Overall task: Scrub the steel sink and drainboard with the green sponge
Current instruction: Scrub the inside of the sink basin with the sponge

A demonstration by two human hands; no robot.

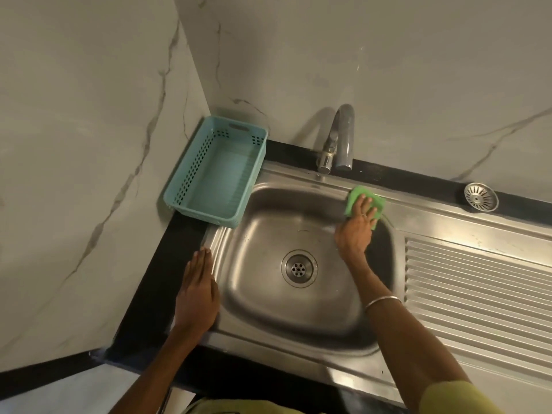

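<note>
**Sponge pressed at the basin's far right corner, drainboard waiting to its right**

The right hand [357,227] presses a square green sponge [363,201] flat against the rim of the stainless steel sink [268,234], at the far right corner of the basin, just right of the curved grey tap [339,138]. Its fingers lie spread and fairly straight over the sponge, pushing it down rather than pinching it. The left hand [197,294] rests flat, fingers straight and together, on the black counter [155,294] at the sink's left rim, holding nothing; it looks to be bracing the body.

The ribbed steel drainboard [478,294] lies directly right of the sponge, its ridges running left to right, away from the basin. The right hand is much the nearer to it, so a sweep rightward along those ridges would likely fall to that hand. The basin bowl sits below and left of the sponge, also within its reach.

A pale teal perforated plastic basket [216,171] stands at the back left corner, and a round steel strainer [481,197] lies on the counter behind the drainboard.
</note>
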